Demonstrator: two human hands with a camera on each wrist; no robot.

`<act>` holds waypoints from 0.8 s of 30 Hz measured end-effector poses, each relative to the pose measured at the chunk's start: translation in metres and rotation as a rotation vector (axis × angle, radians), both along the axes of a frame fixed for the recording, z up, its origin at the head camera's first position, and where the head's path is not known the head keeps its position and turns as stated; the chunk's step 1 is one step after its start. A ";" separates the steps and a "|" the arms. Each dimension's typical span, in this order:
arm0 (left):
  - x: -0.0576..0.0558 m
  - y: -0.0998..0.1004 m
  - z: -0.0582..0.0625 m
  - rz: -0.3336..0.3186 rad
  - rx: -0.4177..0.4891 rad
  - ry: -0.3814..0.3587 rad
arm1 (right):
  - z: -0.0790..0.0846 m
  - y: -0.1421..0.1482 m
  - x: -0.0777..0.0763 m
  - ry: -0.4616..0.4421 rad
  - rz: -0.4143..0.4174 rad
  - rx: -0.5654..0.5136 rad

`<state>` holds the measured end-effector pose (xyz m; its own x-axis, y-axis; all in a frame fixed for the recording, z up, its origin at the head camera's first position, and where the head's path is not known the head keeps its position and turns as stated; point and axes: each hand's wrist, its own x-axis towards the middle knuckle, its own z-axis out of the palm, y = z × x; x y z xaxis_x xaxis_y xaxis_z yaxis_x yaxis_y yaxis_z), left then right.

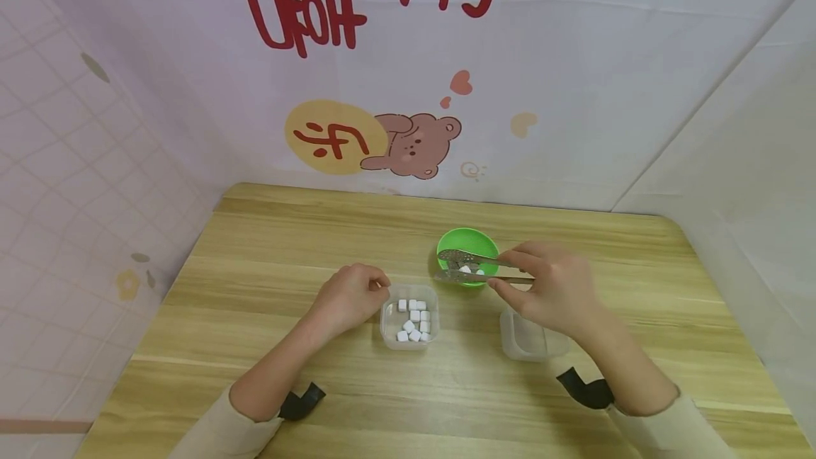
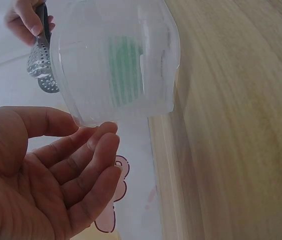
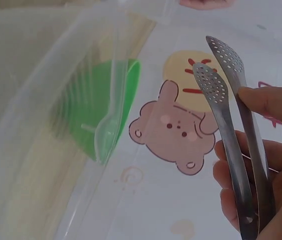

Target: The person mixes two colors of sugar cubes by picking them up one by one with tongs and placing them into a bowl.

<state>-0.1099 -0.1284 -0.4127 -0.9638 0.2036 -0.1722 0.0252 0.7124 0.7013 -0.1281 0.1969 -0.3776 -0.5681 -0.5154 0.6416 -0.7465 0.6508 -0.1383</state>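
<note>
My left hand [image 1: 349,297] pinches the upper left rim of a clear plastic container [image 2: 88,75] between thumb and fingers. Inside that container lie several white cubes [image 1: 415,316]. In my right hand [image 1: 551,289] is a pair of metal tongs [image 3: 234,150] with perforated heads. The tongs' tips are apart with nothing between them, and they hover over a green bowl [image 1: 468,237]. A few white cubes [image 1: 465,270] sit in the bowl, partly hidden behind the tongs.
A second clear container [image 1: 523,347] stands below my right hand, partly covered by it. The wooden table [image 1: 287,232] ends at the back against a white cloth with a printed bear [image 1: 421,147]. Cloth also hangs on both sides.
</note>
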 end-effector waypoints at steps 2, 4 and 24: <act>0.000 0.000 0.000 -0.002 -0.002 0.005 | -0.001 -0.005 0.002 0.003 0.007 0.010; 0.000 0.000 0.000 0.004 -0.001 0.001 | -0.003 -0.010 0.004 0.018 0.015 0.023; -0.001 0.000 0.000 0.016 0.013 -0.012 | -0.019 -0.058 0.018 0.036 0.033 0.276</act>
<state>-0.1105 -0.1280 -0.4124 -0.9649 0.1903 -0.1808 0.0055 0.7034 0.7108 -0.1101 0.1388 -0.3970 -0.5274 -0.6914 0.4938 -0.7695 0.6351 0.0674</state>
